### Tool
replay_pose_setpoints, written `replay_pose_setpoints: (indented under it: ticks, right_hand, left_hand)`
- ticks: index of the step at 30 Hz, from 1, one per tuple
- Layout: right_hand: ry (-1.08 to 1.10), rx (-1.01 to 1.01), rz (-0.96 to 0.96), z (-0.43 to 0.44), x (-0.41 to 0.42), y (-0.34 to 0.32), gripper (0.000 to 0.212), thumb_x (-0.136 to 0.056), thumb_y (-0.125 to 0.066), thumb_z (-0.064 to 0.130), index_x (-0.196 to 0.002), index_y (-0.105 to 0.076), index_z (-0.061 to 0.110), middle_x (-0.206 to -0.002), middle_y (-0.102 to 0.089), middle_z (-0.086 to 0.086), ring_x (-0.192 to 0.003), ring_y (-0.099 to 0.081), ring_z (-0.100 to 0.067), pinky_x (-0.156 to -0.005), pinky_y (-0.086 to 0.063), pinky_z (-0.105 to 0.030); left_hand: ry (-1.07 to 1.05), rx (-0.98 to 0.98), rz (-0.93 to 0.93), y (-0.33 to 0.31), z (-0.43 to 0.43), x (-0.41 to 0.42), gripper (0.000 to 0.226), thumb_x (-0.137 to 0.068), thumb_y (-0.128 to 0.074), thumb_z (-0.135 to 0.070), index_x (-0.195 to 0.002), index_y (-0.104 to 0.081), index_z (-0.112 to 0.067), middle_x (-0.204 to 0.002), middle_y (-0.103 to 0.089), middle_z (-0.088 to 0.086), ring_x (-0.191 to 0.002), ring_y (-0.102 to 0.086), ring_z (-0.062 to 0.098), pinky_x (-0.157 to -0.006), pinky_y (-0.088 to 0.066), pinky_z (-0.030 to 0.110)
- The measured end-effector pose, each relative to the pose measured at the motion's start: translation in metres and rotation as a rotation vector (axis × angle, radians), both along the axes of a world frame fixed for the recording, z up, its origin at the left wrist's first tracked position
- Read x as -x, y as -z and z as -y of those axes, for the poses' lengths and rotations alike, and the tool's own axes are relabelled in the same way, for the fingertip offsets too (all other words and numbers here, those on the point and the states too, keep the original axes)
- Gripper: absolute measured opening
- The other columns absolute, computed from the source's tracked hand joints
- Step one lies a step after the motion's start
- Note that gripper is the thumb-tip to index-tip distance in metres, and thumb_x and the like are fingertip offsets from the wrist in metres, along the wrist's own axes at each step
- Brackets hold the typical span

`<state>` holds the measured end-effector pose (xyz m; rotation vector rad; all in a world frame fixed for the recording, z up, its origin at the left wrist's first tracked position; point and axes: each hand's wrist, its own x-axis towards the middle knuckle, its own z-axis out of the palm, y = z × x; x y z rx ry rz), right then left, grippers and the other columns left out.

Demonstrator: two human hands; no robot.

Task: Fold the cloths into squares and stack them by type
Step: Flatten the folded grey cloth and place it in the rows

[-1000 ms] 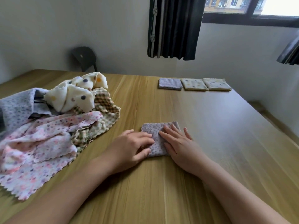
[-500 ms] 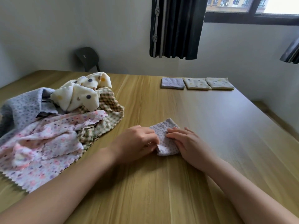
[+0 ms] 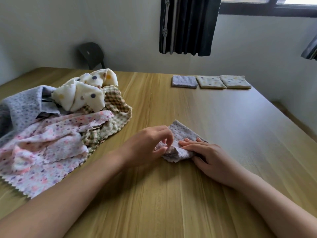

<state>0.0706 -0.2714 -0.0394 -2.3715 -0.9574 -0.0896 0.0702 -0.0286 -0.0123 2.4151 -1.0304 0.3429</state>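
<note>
The left hand (image 3: 147,147) has its fingers curled, with thumb and fingertips pinching a raised fold at the near left edge of a small lavender speckled cloth (image 3: 182,133), just below the middle of the frame. The right hand (image 3: 207,155) lies flat beside it, fingers straight and close together, pressing the cloth's right part down onto the wooden table (image 3: 171,194). The cloth is partly folded. Its far corner points away from the person, and its zigzag-cut near edge shows between the two hands. To the left of the left hand, close to it but apart, is a loose heap of unfolded cloths: a pink floral cloth (image 3: 51,143) spread nearest the lower left, a green-and-tan checked cloth (image 3: 118,109) on the heap's right side, a cream polka-dot cloth (image 3: 82,96) bunched on top, and a grey-lavender speckled cloth (image 3: 20,107) at the far left edge. In the upper right of the table, well away from the hands, three folded squares lie in a row side by side: a folded lavender square (image 3: 185,81) on the left and two cream dotted squares (image 3: 210,82) (image 3: 235,81) to its right. Behind the table a dark chair (image 3: 91,54) stands against the wall at upper left, and a dark curtain (image 3: 187,24) hangs at top centre.
</note>
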Motion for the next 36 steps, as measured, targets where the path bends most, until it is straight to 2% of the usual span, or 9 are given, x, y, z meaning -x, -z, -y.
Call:
replay_pose_setpoints:
  ticks: [3, 5, 10, 13, 17, 23, 28, 33, 36]
  right_hand:
    - [-0.004, -0.009, -0.021, 0.002, 0.000, -0.001, 0.041, -0.089, -0.044, 0.018, -0.126, -0.061, 0.022, -0.134, -0.053, 0.018, -0.132, -0.038, 0.007, -0.117, -0.022, -0.026]
    - [-0.009, -0.015, -0.026, 0.002, 0.000, -0.001, 0.041, -0.091, -0.044, 0.019, -0.128, -0.060, 0.022, -0.134, -0.053, 0.018, -0.131, -0.038, 0.007, -0.117, -0.022, -0.024]
    - [-0.022, -0.070, -0.091, 0.001, 0.001, -0.002, 0.040, -0.088, -0.046, 0.014, -0.121, -0.065, 0.026, -0.132, -0.052, 0.023, -0.131, -0.038, 0.006, -0.117, -0.020, -0.023]
    - [-0.020, -0.057, -0.112, 0.001, 0.003, -0.004, 0.040, -0.089, -0.044, 0.016, -0.122, -0.063, 0.028, -0.132, -0.051, 0.024, -0.132, -0.037, 0.007, -0.117, -0.018, -0.020]
    - [-0.008, -0.056, -0.113, 0.001, 0.003, -0.004, 0.040, -0.088, -0.044, 0.016, -0.121, -0.064, 0.026, -0.132, -0.053, 0.021, -0.131, -0.037, 0.008, -0.116, -0.017, -0.017]
    - [-0.017, -0.046, -0.104, 0.002, 0.004, -0.004, 0.038, -0.091, -0.048, 0.009, -0.125, -0.063, 0.018, -0.133, -0.054, 0.017, -0.132, -0.037, 0.006, -0.116, -0.018, -0.019]
    - [-0.013, -0.034, -0.107, 0.003, 0.003, -0.006, 0.039, -0.093, -0.051, 0.002, -0.124, -0.063, 0.020, -0.133, -0.054, 0.017, -0.132, -0.037, 0.007, -0.117, -0.018, -0.020]
    - [-0.011, -0.043, -0.111, 0.002, 0.004, -0.005, 0.039, -0.090, -0.047, 0.012, -0.124, -0.063, 0.023, -0.133, -0.053, 0.019, -0.132, -0.037, 0.007, -0.117, -0.019, -0.023]
    - [-0.008, -0.051, -0.120, 0.001, 0.003, -0.005, 0.038, -0.091, -0.048, 0.008, -0.123, -0.063, 0.024, -0.133, -0.053, 0.019, -0.132, -0.037, 0.007, -0.118, -0.020, -0.028]
  left_hand:
    - [-0.002, -0.126, 0.007, 0.005, -0.008, 0.003, 0.028, -0.081, -0.056, -0.039, -0.106, -0.052, -0.027, -0.104, -0.061, -0.007, -0.093, -0.060, 0.013, -0.081, -0.051, 0.032]
    - [-0.029, -0.150, 0.041, 0.008, -0.008, 0.003, 0.030, -0.082, -0.054, -0.040, -0.107, -0.058, -0.025, -0.106, -0.062, -0.008, -0.098, -0.060, 0.011, -0.082, -0.051, 0.033]
    - [-0.067, -0.072, 0.184, 0.008, 0.000, 0.001, 0.006, -0.087, -0.060, -0.024, -0.087, -0.063, -0.019, -0.084, -0.067, -0.007, -0.073, -0.062, 0.012, -0.068, -0.050, 0.035]
    - [-0.025, -0.065, 0.259, 0.008, -0.003, 0.008, 0.007, -0.083, -0.067, -0.021, -0.084, -0.060, -0.019, -0.089, -0.062, -0.003, -0.077, -0.057, 0.011, -0.068, -0.047, 0.032]
    - [0.008, -0.100, 0.318, 0.014, -0.001, 0.016, 0.012, -0.084, -0.063, -0.033, -0.083, -0.070, -0.023, -0.085, -0.056, -0.002, -0.075, -0.054, 0.012, -0.068, -0.045, 0.032]
    - [-0.137, -0.047, 0.276, 0.017, 0.012, 0.015, 0.020, -0.083, -0.055, -0.040, -0.084, -0.067, -0.024, -0.081, -0.055, -0.004, -0.067, -0.054, 0.012, -0.069, -0.041, 0.030]
    - [-0.179, -0.085, 0.248, 0.018, 0.009, 0.015, 0.014, -0.077, -0.075, -0.032, -0.086, -0.067, -0.026, -0.082, -0.055, -0.007, -0.070, -0.056, 0.011, -0.069, -0.040, 0.031]
    - [-0.145, -0.050, 0.219, 0.017, 0.013, 0.015, 0.018, -0.083, -0.053, -0.038, -0.081, -0.067, -0.027, -0.080, -0.055, -0.008, -0.061, -0.050, 0.010, -0.070, -0.038, 0.031]
    - [-0.098, -0.062, 0.283, 0.020, 0.006, 0.014, 0.011, -0.085, -0.062, -0.031, -0.077, -0.066, -0.024, -0.078, -0.054, -0.007, -0.061, -0.044, 0.009, -0.072, -0.033, 0.029]
